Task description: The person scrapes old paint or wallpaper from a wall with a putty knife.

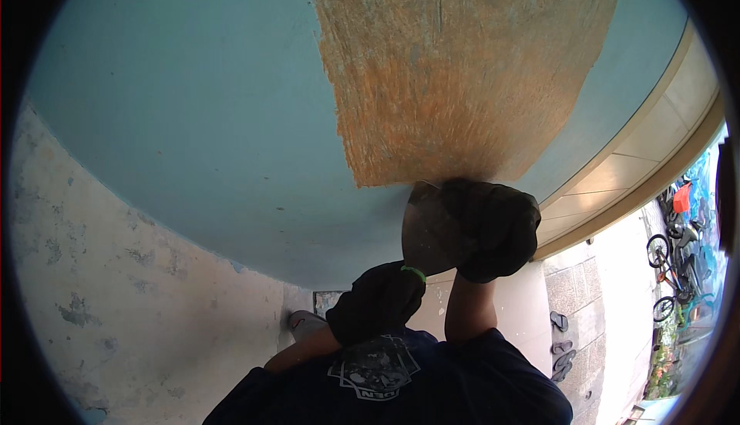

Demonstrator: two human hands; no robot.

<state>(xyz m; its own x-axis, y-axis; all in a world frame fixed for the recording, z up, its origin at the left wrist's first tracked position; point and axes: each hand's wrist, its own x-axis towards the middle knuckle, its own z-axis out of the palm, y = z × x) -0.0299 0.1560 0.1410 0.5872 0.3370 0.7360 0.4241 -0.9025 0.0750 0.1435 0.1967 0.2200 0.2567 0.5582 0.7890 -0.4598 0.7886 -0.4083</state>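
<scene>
A light blue wall (208, 101) fills the view in front of me, with a rough orange-brown patch (455, 78) where the blue coat is gone. My left hand (375, 301), in a black glove, is closed low down around the handle end of a wide scraper (428, 228); a green band shows at the grip. The scraper's dark, flat blade widens upward to the patch's lower edge. My right hand (497, 228), also gloved in black, is curled against the blade's right side, close to the wall. Its fingertips are hidden in the dark glove.
At left stands a pale, stained wall (139, 294) with peeling spots. A cream tiled border (617, 166) curves along the right. Beyond it, several sandals (563, 363) lie on the paving, and a bicycle (661, 278) and a red object (682, 199) show farther right.
</scene>
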